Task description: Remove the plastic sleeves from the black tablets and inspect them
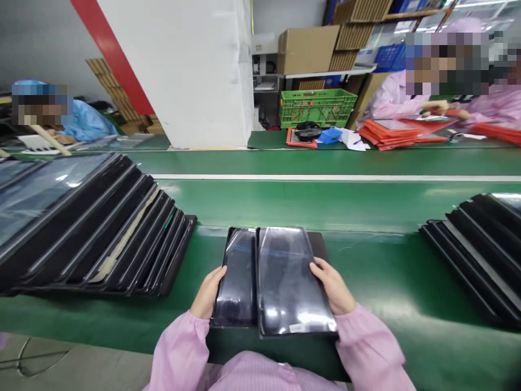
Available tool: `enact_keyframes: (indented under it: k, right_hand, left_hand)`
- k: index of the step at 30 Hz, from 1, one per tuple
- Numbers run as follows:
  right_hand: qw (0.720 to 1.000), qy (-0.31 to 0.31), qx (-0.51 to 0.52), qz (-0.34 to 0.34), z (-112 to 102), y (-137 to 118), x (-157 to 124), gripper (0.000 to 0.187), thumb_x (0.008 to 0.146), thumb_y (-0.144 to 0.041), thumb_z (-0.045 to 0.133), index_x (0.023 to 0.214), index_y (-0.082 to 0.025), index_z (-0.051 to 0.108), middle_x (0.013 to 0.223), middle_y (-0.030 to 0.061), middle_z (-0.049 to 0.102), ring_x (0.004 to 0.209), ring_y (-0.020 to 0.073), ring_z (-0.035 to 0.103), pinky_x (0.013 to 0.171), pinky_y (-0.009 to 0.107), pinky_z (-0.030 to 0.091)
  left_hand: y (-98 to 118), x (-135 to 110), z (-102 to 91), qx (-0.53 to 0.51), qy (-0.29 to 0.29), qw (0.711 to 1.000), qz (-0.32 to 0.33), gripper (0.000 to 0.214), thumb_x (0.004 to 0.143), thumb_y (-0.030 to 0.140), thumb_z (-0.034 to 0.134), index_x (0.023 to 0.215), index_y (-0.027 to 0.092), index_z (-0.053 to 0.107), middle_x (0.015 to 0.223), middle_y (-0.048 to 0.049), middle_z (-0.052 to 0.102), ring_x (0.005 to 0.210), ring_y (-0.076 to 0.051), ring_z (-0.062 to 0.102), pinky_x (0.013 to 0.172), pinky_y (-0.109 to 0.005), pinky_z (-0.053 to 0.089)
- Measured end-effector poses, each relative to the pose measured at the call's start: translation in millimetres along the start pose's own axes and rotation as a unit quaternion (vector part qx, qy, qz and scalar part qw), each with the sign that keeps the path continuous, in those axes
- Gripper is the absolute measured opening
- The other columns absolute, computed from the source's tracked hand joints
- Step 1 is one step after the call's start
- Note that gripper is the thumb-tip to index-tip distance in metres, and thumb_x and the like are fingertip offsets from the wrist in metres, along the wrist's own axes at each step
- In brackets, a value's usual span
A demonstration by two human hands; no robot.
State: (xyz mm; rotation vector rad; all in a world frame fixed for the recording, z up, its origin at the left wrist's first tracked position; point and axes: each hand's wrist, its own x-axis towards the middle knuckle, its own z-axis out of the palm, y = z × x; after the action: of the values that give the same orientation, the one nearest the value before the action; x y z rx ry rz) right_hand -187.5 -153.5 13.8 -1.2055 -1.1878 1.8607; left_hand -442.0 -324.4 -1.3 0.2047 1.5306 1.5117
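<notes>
Left grip (207,293) is clasping the outer long edge of a narrow black panel in a clear plastic sleeve (240,277), and right grip (331,285) is clasping the outer long edge of a wider black panel in a clear plastic sleeve (295,282). Both grips are closed on the edges with the thumbs on top, though the pressure is hard to tell. The two panels are lying side by side and touching, directly between the grips, on a dark flat board (317,244) whose far edge is showing past them. Everything is resting on a green conveyor tabletop (325,203), with its near edge just below the grips.

Left of the left grip, a fanned stack of black sleeved panels (81,222) is sitting just beside the narrow panel, leaving little room. Right of the right grip, another fanned stack (472,255) is sitting farther off, with open green belt between. Ahead of the grips, open belt is running up to a white stripe (325,177). Far beyond it, a co-worker's hands (439,108) are working near red folders (386,133).
</notes>
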Motion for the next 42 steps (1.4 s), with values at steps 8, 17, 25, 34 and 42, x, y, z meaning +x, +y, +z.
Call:
enact_keyframes:
  k: [8, 17, 25, 34, 42]
  right_hand:
    - [0.99, 0.021, -0.054, -0.127, 70.3, 32.6, 14.9, 0.05, 0.067, -0.061, 0.076, 0.096, -0.023, 0.06, 0.094, 0.0105, 0.076, 0.099, 0.0326, 0.072, 0.091, 0.05, 0.058]
    - [0.962, -0.018, -0.069, -0.264, 93.9, -9.0, 5.8, 0.07, 0.085, -0.05, 0.066, 0.143, -0.026, 0.036, 0.126, 0.0132, 0.067, 0.115, 0.0249, 0.067, 0.099, 0.044, 0.054]
    - [0.929, -0.113, -0.183, -0.303, 67.5, -27.9, 17.0, 0.036, 0.067, -0.059, 0.078, 0.065, -0.026, 0.064, 0.067, 0.0061, 0.07, 0.069, 0.0286, 0.07, 0.067, 0.043, 0.06]
    - [0.892, -0.154, -0.254, -0.34, 96.6, -60.2, -6.6, 0.033, 0.09, -0.04, 0.063, 0.119, -0.024, 0.064, 0.109, 0.0068, 0.075, 0.103, 0.0299, 0.07, 0.091, 0.041, 0.056]
    - [0.916, -0.066, -0.269, -0.289, 126.4, -89.8, -9.6, 0.033, 0.09, -0.033, 0.059, 0.122, -0.025, 0.064, 0.115, 0.0047, 0.075, 0.105, 0.0286, 0.071, 0.094, 0.041, 0.054]
  left_hand:
    - [-4.8, -13.1, 19.0, 0.031, -0.004, 0.999, 0.029, 0.067, 0.064, 0.066, 0.078, 0.103, 0.012, 0.069, 0.104, -0.0142, 0.075, 0.103, -0.031, 0.069, 0.09, -0.038, 0.053]
    - [28.1, -10.1, 30.6, 0.096, -0.004, 0.966, 0.238, 0.048, 0.064, 0.042, 0.079, 0.103, 0.018, 0.065, 0.101, -0.0095, 0.075, 0.097, -0.029, 0.07, 0.091, -0.04, 0.054]
    - [2.4, 24.7, 23.4, 0.053, 0.024, 0.97, 0.237, 0.038, 0.05, 0.053, 0.076, 0.064, 0.02, 0.062, 0.066, -0.0095, 0.065, 0.081, -0.035, 0.067, 0.086, -0.051, 0.053]
    - [30.2, 38.1, 88.8, -0.075, 0.14, 0.973, 0.17, 0.061, 0.085, 0.074, 0.047, 0.101, 0.018, 0.065, 0.12, -0.0142, 0.069, 0.127, -0.03, 0.057, 0.109, -0.038, 0.043]
    - [28.1, 64.4, 128.8, -0.12, -0.048, 0.991, 0.026, 0.055, 0.099, 0.059, 0.04, 0.111, 0.014, 0.07, 0.116, -0.0133, 0.074, 0.113, -0.025, 0.068, 0.101, -0.035, 0.053]
